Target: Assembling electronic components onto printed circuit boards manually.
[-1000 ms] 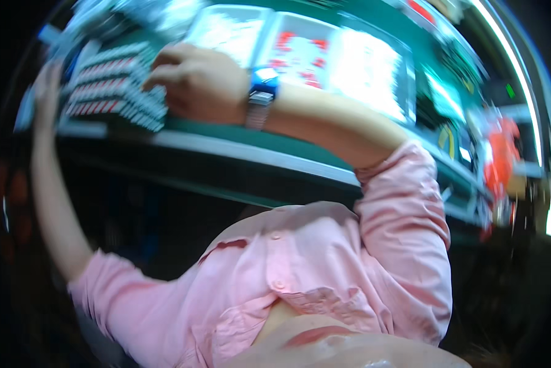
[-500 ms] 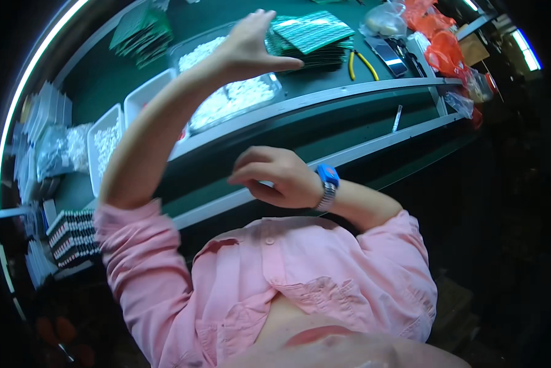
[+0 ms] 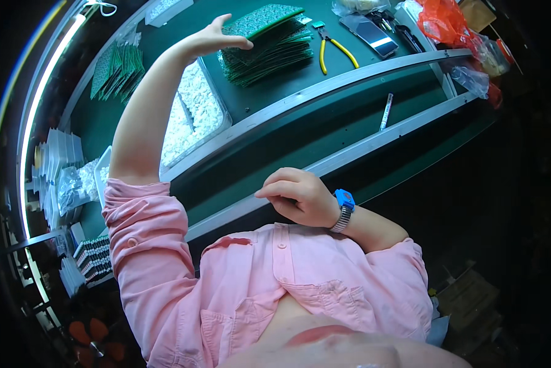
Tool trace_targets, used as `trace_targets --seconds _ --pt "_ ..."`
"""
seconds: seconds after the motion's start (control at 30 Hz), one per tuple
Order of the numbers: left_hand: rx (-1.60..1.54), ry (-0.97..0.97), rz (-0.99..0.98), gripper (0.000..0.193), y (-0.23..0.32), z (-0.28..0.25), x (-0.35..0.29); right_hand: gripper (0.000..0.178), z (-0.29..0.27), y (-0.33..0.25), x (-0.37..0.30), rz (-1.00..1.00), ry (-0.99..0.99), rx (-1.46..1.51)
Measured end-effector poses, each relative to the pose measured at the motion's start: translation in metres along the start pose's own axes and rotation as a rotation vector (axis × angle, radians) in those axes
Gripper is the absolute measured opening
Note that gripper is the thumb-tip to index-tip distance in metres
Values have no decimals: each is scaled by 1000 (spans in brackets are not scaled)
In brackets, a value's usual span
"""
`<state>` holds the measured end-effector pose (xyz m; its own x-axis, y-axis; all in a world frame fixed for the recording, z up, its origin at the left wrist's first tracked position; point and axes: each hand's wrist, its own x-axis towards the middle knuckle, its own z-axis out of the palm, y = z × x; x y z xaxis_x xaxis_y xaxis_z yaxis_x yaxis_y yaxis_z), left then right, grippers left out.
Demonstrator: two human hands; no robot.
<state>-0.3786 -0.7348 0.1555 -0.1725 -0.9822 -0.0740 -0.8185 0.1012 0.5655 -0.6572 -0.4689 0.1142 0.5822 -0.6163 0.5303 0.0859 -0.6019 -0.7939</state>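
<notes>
My left hand (image 3: 208,40) reaches out to the left edge of a stack of green circuit boards (image 3: 266,61). Its thumb and fingers are spread, with the thumb across the near left corner of the top board; whether it touches I cannot tell. The upper boards sit askew over the lower ones. Close to my chest, my right hand (image 3: 300,197) hangs with its fingers loosely curled and nothing visible in them. A blue watch (image 3: 344,199) on a metal band circles that wrist. Below my left hand stands a clear tray (image 3: 228,119) of small white parts, partly hidden by my forearm.
Yellow-handled cutters (image 3: 337,52) and a phone (image 3: 368,35) lie right of the stack. More boards (image 3: 119,69) fan out at the left. A metal rail (image 3: 324,84) edges the bench; a thin white tube (image 3: 386,111) rests on the lower shelf. Red bags (image 3: 441,21) crowd the far right.
The view has shifted, so the bench things sit further left and higher. My left hand now meets the board stack's left edge in view, fingers still spread. My right hand stays curled near my chest.
</notes>
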Motion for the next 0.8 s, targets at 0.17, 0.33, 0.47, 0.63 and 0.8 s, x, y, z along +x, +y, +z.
trace_targets --seconds 0.17,0.33,0.47,0.63,0.8 --pt "-113 -1 -39 123 -14 -1 -9 27 -8 3 3 26 0 101" --pt "-217 1 -55 121 -19 -2 -20 29 -4 2 3 37 -39 105" --pt "-275 -38 -8 114 6 -6 -55 22 -13 2 5 114 43 149" --pt "-342 -60 26 106 29 -22 -114 25 -50 11 24 515 464 620" --pt "-450 -207 87 116 52 -11 -156 39 -81 34 46 559 407 1083"
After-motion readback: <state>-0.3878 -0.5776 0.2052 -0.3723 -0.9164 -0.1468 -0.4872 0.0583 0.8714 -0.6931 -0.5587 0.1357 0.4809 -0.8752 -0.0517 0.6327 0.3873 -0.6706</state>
